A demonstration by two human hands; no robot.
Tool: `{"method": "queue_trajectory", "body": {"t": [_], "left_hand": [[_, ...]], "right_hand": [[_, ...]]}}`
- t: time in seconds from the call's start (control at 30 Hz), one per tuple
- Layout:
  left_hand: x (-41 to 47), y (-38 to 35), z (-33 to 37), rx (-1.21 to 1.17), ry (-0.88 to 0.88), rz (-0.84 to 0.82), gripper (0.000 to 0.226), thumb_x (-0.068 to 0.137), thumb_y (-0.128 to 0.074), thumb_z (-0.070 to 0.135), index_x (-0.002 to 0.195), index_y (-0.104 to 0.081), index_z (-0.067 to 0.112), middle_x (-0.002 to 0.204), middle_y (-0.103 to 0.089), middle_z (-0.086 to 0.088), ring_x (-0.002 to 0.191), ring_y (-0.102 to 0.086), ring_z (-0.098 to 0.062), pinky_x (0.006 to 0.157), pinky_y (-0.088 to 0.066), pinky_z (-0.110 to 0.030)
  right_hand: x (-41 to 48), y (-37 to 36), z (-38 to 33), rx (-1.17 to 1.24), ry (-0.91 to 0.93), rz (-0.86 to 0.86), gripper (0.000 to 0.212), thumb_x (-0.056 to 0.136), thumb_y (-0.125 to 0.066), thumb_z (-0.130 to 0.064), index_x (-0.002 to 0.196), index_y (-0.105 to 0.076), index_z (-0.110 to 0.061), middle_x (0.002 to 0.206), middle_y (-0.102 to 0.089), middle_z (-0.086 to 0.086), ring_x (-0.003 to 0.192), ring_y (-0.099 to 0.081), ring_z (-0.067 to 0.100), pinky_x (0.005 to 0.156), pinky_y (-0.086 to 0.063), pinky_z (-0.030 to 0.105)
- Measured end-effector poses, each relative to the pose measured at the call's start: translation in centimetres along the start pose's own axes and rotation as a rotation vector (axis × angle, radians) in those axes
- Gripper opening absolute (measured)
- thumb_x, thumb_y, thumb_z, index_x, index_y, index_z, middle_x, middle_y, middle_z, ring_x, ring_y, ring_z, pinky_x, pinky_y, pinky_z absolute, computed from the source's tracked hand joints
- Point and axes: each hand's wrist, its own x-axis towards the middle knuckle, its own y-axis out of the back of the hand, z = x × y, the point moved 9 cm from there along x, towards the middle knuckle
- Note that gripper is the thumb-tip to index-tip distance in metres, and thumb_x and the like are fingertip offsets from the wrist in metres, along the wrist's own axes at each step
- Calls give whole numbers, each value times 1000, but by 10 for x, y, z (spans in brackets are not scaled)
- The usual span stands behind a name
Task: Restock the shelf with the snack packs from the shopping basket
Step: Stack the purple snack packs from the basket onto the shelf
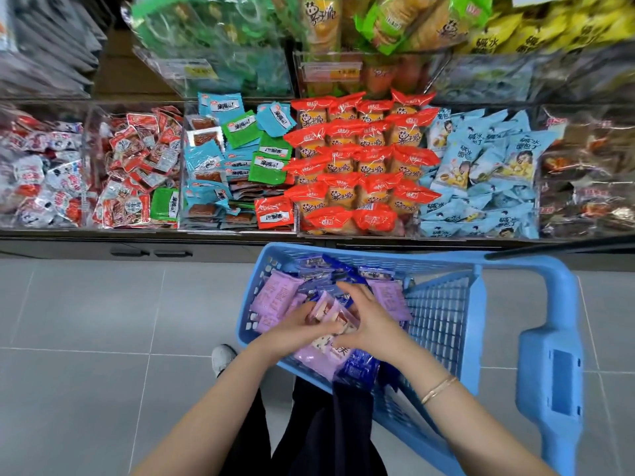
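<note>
Two hands are busy inside the shopping basket [378, 256], and the risk begins with the largest thing. Beyond the hands stands the shelf [240, 234], and its clear bins look almost full; the orange packs [360, 159] straight ahead reach up to the front wall. I think new packs laid on such heaps may slide over the edge and fall to the floor [103, 304], which lies to the left of the hands.

The basket surrounds the hands and holds many snack packs [275, 297], purple and dark blue. No bin in view clearly shows the same purple packs, so a wrong bin is possible.

Between the hands sits a small bundle [335, 316] of light-coloured packs. The left hand [302, 324] and the right hand [372, 319] both grasp it, with the fingers curled on it from two sides. The film looks smooth, so a pack may slip out when the bundle is lifted, most likely from the middle, where no finger presses it directly.
</note>
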Motion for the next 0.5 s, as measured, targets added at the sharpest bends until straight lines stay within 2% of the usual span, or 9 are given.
{"method": "queue_trajectory", "body": {"t": [0.07,0.17,0.23,0.3,0.33,0.4,0.47,0.5], "left_hand": [[3,-2,2,-4,10,-28,96,57,-85,46,137,-42,18,126,-62,4,116,-59,-11,106,-44,-37],[6,6,-2,16,41,25,73,73,-79,11,135,-42,16,113,-67,4,102,-63,-6,86,-50,-19],[8,16,-11,-23,51,70,62,77,-74,5,129,-43,18,106,-67,9,94,-63,-2,77,-49,-14],[5,29,-24,-129,73,126,59,78,-74,5,121,-38,25,100,-64,17,89,-61,3,68,-46,-9],[2,37,-31,-185,77,163,58,78,-74,4,119,-39,26,96,-65,19,87,-62,4,66,-46,-9],[-4,53,-45,-291,75,240,56,76,-74,1,123,-48,16,99,-72,10,94,-66,-7,79,-50,-19],[-12,67,-56,-374,67,311,60,68,-78,-1,123,-55,10,105,-73,-4,101,-67,-24,93,-50,-34],[-15,73,-60,-404,59,339,58,65,-78,-1,118,-59,10,104,-74,-6,99,-68,-27,91,-51,-36]], "right_hand": [[-1,5,3,129,-5,117,88,64,-82,-30,138,-34,-32,125,-38,-14,95,-50,-11,74,-43,6],[2,4,23,331,-47,229,69,70,-80,-29,128,-42,-32,120,-44,-20,99,-52,-10,74,-44,5],[7,7,52,455,-150,321,46,81,-71,-31,120,-47,-29,122,-50,-14,103,-54,-1,75,-44,8],[9,13,94,401,-294,397,30,88,-64,-27,115,-51,-24,124,-55,-1,99,-57,4,74,-45,11],[10,14,116,294,-357,392,32,89,-62,-20,120,-51,-20,128,-54,5,102,-58,10,79,-50,18],[13,13,151,78,-429,307,55,88,-58,-4,139,-40,-16,140,-44,10,120,-51,26,100,-47,40],[15,11,179,-25,-495,228,72,83,-56,6,145,-31,-21,146,-34,10,128,-42,29,106,-41,45],[18,10,188,-71,-525,197,79,81,-56,8,147,-26,-23,148,-29,9,130,-39,30,105,-42,45]]}}
